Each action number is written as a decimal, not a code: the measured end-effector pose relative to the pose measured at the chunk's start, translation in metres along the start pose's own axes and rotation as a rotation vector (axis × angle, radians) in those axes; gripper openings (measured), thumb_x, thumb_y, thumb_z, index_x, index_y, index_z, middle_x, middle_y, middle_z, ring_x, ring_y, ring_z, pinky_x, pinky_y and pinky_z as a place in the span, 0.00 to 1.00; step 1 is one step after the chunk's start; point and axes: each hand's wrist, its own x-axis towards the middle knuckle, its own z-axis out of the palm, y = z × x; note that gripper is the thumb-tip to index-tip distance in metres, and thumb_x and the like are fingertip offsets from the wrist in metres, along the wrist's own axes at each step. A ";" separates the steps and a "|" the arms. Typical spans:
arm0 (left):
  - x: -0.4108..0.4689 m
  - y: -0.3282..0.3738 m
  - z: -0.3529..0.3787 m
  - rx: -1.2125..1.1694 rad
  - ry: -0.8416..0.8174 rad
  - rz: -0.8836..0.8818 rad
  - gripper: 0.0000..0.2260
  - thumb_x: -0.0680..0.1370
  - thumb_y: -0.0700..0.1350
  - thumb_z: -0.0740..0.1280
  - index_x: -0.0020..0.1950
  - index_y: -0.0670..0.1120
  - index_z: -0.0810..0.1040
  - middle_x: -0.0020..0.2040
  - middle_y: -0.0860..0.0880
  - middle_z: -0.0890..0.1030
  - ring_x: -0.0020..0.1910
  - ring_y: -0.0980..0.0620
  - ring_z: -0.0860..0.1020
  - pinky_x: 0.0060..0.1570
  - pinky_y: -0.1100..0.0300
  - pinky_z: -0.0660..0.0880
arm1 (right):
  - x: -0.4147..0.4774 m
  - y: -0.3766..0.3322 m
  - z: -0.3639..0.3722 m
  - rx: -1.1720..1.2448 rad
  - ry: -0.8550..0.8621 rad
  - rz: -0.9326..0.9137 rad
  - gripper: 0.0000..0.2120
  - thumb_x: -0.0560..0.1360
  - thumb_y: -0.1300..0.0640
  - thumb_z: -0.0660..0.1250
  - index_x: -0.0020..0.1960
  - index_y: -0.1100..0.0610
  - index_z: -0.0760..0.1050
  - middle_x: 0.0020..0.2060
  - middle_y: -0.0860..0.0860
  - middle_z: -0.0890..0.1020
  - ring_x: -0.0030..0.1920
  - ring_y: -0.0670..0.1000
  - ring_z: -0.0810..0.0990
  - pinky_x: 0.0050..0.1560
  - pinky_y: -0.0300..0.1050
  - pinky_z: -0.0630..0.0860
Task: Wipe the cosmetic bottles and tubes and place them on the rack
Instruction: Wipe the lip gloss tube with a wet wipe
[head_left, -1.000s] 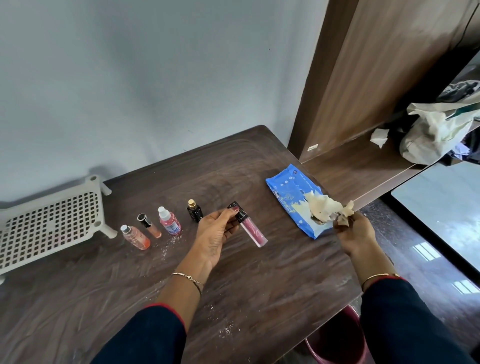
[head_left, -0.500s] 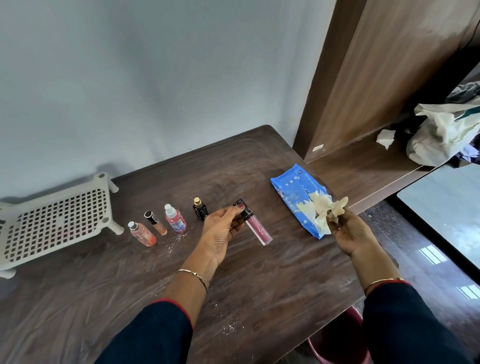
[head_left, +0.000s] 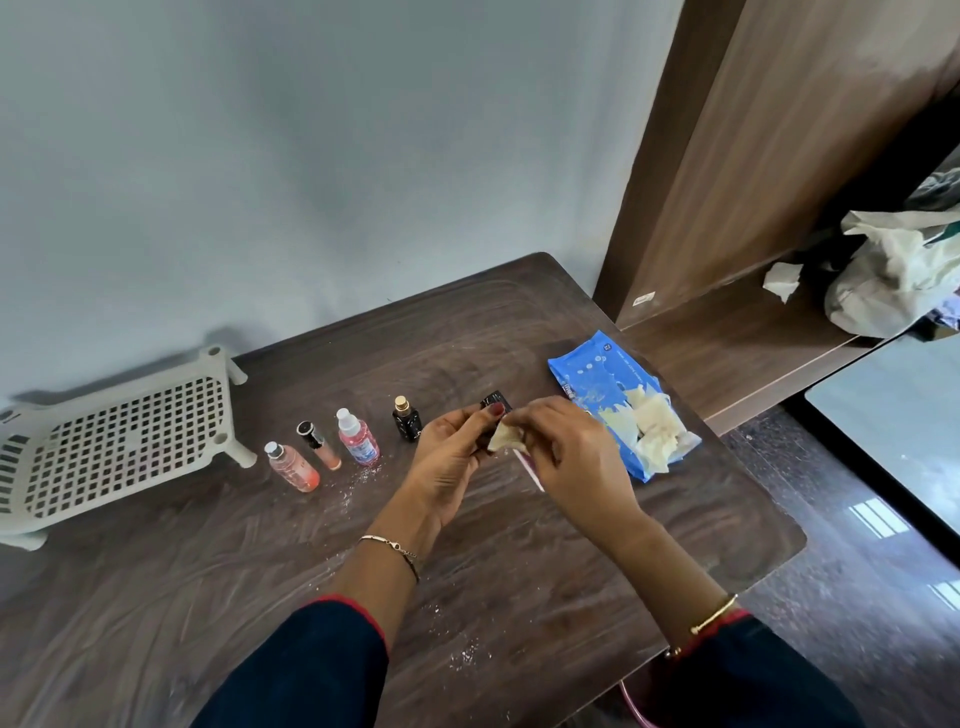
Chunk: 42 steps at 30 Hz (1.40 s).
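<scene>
Right hand (head_left: 571, 452), pinching wipe (head_left: 503, 439), reached gloss tube (head_left: 531, 470) — left hand (head_left: 452, 457) grips its far-pointing cap (head_left: 492, 401).

The right hand (head_left: 566, 452) comes off the blue pack (head_left: 597, 374) toward nine o'clock. Its wipe (head_left: 503, 439) now meets the left hand (head_left: 452, 457)'s tube (head_left: 493, 402).

Tube (head_left: 494, 402) mostly hidden, rack (head_left: 130, 431) cropped left
</scene>
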 end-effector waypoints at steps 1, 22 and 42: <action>-0.001 0.002 0.000 0.001 0.009 0.010 0.04 0.76 0.39 0.67 0.41 0.41 0.80 0.35 0.47 0.82 0.36 0.53 0.78 0.40 0.63 0.78 | -0.001 -0.002 0.001 -0.059 -0.013 -0.057 0.10 0.70 0.66 0.65 0.49 0.59 0.81 0.44 0.52 0.81 0.44 0.52 0.80 0.42 0.45 0.77; -0.010 0.020 -0.023 0.035 0.030 0.085 0.07 0.75 0.38 0.68 0.38 0.44 0.83 0.37 0.48 0.83 0.39 0.52 0.77 0.43 0.63 0.75 | -0.014 -0.025 0.008 -0.106 -0.019 -0.171 0.09 0.74 0.61 0.62 0.47 0.60 0.81 0.47 0.52 0.81 0.45 0.53 0.79 0.42 0.44 0.76; -0.015 0.022 -0.032 -0.020 -0.272 0.072 0.17 0.61 0.54 0.79 0.43 0.44 0.85 0.40 0.49 0.84 0.42 0.55 0.82 0.46 0.62 0.78 | 0.011 -0.028 0.012 0.066 0.112 -0.104 0.11 0.73 0.60 0.62 0.50 0.60 0.82 0.49 0.52 0.82 0.50 0.50 0.80 0.50 0.48 0.79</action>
